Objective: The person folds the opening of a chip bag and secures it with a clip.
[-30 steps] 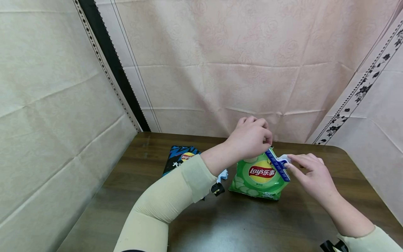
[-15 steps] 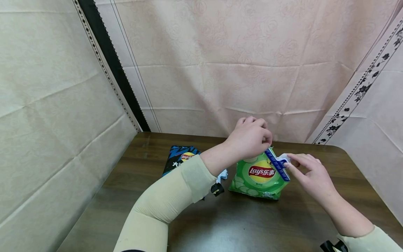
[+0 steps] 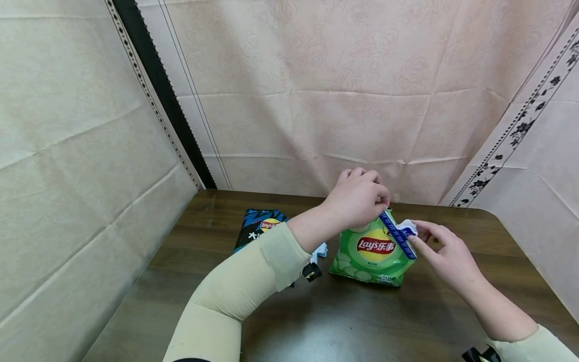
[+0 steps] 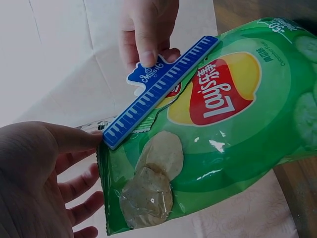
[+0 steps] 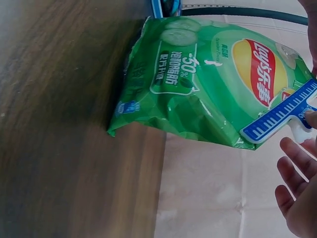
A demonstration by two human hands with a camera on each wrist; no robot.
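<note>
A green Lay's chip bag [image 3: 373,254] stands tilted on the table, its lower end down in the head view. Across its folded top runs a blue bag clip [image 4: 161,89] with a piano-key pattern and a "Music" tab. My left hand [image 3: 359,198] pinches the bag's top corner at the clip's far end, thumb on the clip tip and the other fingers partly behind the bag edge. My right hand [image 3: 448,249] pinches the clip's tab between thumb and forefinger, as the left wrist view shows from the other side. Its remaining fingers are loosely bent.
To the left, a black and blue Lay's bag [image 3: 255,226] lies on the brown wooden table [image 3: 362,327], partly hidden behind my left forearm. A light blue clip [image 3: 320,252] shows beside that forearm. Pale cloth [image 3: 339,100] hangs round the table's back and sides.
My right fingertips have shifted slightly on the clip's tab, and more of the tab shows. My left hand and the green bag have barely moved.
</note>
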